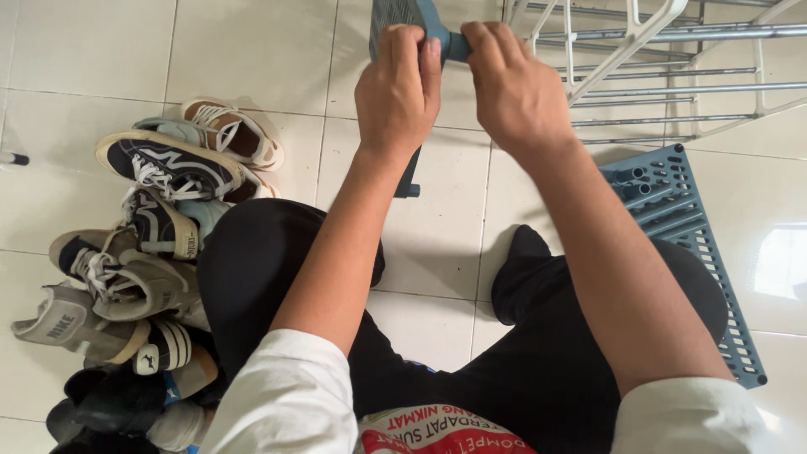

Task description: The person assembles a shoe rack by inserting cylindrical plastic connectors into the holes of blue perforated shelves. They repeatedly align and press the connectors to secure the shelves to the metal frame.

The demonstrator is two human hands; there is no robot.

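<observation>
My left hand [398,88] and my right hand [513,88] are both closed on the top edge of an upright blue plastic shelf panel [403,13], side by side. A blue leg post [409,178] of the panel shows below my left wrist, touching the white tiled floor [252,50]. A second blue slotted shelf panel [685,244] lies flat on the floor to my right, partly under my right leg. I sit on the floor with my legs in black trousers spread around the panel.
A pile of several sneakers [160,219] lies on the floor at my left. A white metal drying rack [656,59] stands at the upper right, close to my right hand.
</observation>
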